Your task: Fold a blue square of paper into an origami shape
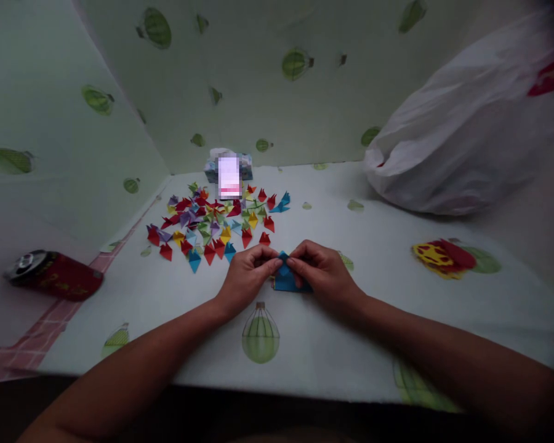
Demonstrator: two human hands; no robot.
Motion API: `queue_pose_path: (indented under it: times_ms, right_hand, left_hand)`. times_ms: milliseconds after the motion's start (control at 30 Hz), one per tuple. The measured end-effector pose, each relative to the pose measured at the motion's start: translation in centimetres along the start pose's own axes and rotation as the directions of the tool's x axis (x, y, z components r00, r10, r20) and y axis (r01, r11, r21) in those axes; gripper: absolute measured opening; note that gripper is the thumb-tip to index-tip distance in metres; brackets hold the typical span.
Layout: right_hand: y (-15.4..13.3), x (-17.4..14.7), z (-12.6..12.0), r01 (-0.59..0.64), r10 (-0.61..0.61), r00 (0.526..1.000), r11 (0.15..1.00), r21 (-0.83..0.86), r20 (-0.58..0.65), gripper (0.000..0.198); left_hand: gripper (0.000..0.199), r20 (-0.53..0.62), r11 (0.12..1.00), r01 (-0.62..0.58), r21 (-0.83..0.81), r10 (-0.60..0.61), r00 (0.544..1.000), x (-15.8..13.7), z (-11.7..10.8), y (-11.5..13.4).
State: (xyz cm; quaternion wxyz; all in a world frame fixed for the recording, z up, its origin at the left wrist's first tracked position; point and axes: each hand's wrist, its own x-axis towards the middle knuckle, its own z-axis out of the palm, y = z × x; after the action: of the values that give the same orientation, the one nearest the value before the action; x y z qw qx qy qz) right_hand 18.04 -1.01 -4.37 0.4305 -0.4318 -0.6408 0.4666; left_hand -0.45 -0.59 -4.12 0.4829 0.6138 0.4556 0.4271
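Observation:
A small blue piece of origami paper (282,261) is pinched between my two hands, over the middle of the table. My left hand (252,269) grips its left edge with thumb and forefinger. On the other side my right hand (324,271) pinches it the same way, thumb toward me. Below the fingers lies more blue paper (289,283), perhaps a stack of sheets; whether it joins the held piece I cannot tell. Beyond my left hand is a spread of folded paper cranes (218,246) in red, blue, yellow, green and purple.
A phone with a lit screen (229,175) leans on a tissue box (247,165) behind the cranes. At far left a red can (58,275) lies tilted in view. Red and yellow cut-outs (443,257) rest at right, near a large white plastic bag (452,135).

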Motion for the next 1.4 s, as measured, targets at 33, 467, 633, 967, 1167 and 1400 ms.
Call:
queue_pose_path:
  times_ms: [33,467,633,967,1167,1400]
  right_hand:
    - [0.04,0.01,0.01,0.000,0.000,1.000,1.000,-0.005,-0.004,0.020]
    - [0.11,-0.08,0.10,0.014,-0.015,1.000,0.997,-0.075,-0.018,0.017]
    - [0.22,-0.09,0.33,0.009,-0.011,1.000,0.998,-0.069,-0.017,0.018]
    - [0.49,-0.04,0.20,0.038,-0.045,0.997,0.994,-0.103,-0.066,0.018]
    - [0.78,0.17,-0.08,0.312,-0.361,0.921,0.909,-0.274,-0.146,0.013]
    - [0.17,0.05,-0.16,0.056,-0.063,0.995,0.993,-0.100,-0.071,0.020]
  left_hand:
    - [0.015,0.002,1.000,-0.009,0.007,0.009,1.000,0.01,0.01,0.02]
    - [0.013,0.023,0.999,0.010,0.043,-0.011,1.000,-0.06,0.24,-0.23]
    - [0.014,-0.008,0.998,-0.003,0.069,0.003,1.000,-0.13,0.28,-0.50]
    - [0.014,0.024,0.997,0.040,-0.071,-0.039,0.999,0.17,0.30,-0.49]
    - [0.012,0.014,1.000,-0.001,0.017,0.001,1.000,0.04,0.18,-0.77]
    - [0.014,0.007,0.989,-0.094,0.113,0.094,0.996,0.32,-0.30,-0.14]
